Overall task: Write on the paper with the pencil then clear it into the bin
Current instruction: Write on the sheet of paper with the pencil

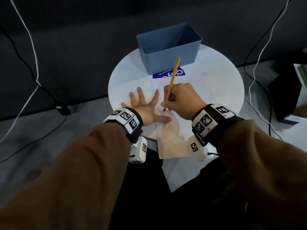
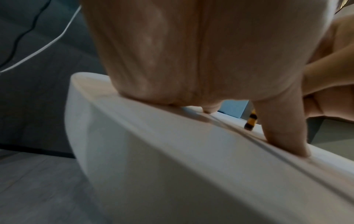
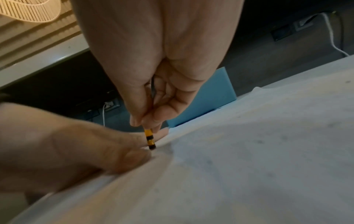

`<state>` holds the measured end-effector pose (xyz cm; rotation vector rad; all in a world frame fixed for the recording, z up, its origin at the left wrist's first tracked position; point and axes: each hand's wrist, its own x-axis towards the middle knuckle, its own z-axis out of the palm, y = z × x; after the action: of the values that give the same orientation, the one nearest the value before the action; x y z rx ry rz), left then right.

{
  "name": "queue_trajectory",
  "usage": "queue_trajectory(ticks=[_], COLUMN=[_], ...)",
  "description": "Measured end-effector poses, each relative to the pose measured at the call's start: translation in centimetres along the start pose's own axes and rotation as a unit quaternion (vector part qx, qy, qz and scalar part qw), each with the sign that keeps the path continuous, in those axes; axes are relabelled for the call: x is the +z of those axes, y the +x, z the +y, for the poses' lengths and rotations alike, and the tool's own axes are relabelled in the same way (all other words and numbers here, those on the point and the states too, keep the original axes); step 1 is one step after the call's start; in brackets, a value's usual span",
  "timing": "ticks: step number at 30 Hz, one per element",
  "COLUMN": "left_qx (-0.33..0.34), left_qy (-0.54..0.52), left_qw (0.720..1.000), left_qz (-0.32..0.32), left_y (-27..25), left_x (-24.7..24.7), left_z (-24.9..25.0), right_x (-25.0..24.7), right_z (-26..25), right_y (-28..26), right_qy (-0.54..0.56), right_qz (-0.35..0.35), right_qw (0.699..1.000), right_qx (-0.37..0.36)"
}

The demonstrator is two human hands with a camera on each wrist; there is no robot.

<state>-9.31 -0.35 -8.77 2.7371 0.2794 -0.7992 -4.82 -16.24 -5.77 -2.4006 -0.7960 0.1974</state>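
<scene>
A white sheet of paper (image 1: 172, 140) lies on the round white table (image 1: 216, 80), its near end hanging over the front edge. My left hand (image 1: 146, 105) lies flat on the paper's left side with fingers spread, thumb (image 2: 283, 128) pressing down. My right hand (image 1: 181, 98) pinches a yellow pencil (image 1: 172, 80) near its black-banded lower end (image 3: 150, 140), which touches the paper just beside my left thumb. The pencil's long shaft leans away toward the blue bin (image 1: 169, 47), which stands at the table's far edge.
A blue label (image 1: 169, 74) lies on the table just before the bin. Black and white cables (image 1: 31, 47) run over the grey floor on both sides. A dark box (image 1: 285, 90) stands on the floor at the right.
</scene>
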Motion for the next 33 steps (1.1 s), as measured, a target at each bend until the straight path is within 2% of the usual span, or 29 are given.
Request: queue_trajectory(ticks=[2, 7, 10, 15, 21, 29, 33], left_qx=[-0.001, -0.002, -0.002, -0.005, -0.004, 0.002, 0.002], left_qy=[0.0, -0.008, -0.005, 0.004, -0.009, 0.002, 0.002], left_qw=[1.0, 1.0, 1.0, 1.0, 1.0, 1.0, 1.0], left_qz=[-0.001, -0.01, -0.01, -0.003, -0.009, 0.009, 0.004], left_y=[0.0, 0.1, 0.1, -0.1, 0.0, 0.1, 0.1], left_x=[0.0, -0.2, -0.2, -0.1, -0.2, 0.2, 0.1], left_z=[0.1, 0.0, 0.1, 0.2, 0.0, 0.0, 0.1], right_x=[0.0, -2.7, -2.6, -0.4, -2.2, 0.8, 0.8], right_z=[0.5, 3.2, 2.5, 0.4, 2.8, -0.9, -0.2], right_y=[-0.1, -0.5, -0.4, -0.2, -0.8, 0.1, 0.1], right_qy=[-0.011, -0.038, -0.012, 0.014, -0.004, 0.024, -0.003], right_qz=[0.004, 0.058, 0.059, 0.015, 0.044, 0.016, 0.005], right_qw=[1.0, 0.993, 0.996, 1.0, 0.997, 1.0, 1.0], right_qx=[0.01, 0.092, 0.072, 0.013, 0.069, -0.013, -0.005])
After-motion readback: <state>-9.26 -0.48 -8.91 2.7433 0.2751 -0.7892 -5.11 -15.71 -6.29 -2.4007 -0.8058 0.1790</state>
